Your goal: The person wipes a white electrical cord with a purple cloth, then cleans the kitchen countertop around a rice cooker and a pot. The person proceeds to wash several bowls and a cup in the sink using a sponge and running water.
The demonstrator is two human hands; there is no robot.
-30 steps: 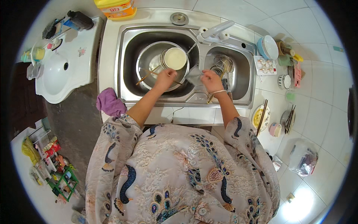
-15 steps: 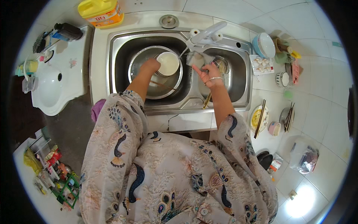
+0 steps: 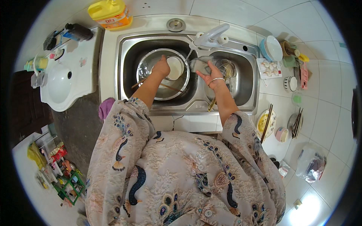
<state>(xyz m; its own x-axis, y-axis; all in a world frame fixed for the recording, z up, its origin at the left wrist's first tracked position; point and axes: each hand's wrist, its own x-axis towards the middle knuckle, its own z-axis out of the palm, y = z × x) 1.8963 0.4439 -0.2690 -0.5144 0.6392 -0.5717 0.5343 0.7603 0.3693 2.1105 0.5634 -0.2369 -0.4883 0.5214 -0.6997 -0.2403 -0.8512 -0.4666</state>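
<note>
My left hand point(image 3: 161, 67) is closed at the left rim of a white bowl point(image 3: 175, 68), which tilts inside a round metal basin point(image 3: 151, 98). Much of that hand's grip is hidden behind its back. Beside the bowl, a thin stream runs down from the white faucet point(image 3: 213, 36). Over the divider between the two sinks, my right hand point(image 3: 212, 76) pinches a greyish, partly see-through cloth point(image 3: 201, 65), its lower fingers stretched out. Brown chopsticks point(image 3: 170, 87) lie across the basin below my left hand.
A wire utensil point(image 3: 227, 68) rests in the right sink; a golden handle point(image 3: 212, 104) leans at its front edge. Right counter: stacked bowls point(image 3: 271, 49), an egg tray point(image 3: 269, 67), a plate with chopsticks point(image 3: 265, 122). A yellow jug point(image 3: 109, 15) stands behind the left sink.
The whole view has shifted slightly right and down. The bowl is tilted more, and a chopstick end now shows left of my left forearm. The cloth hangs at a different angle in my right hand.
</note>
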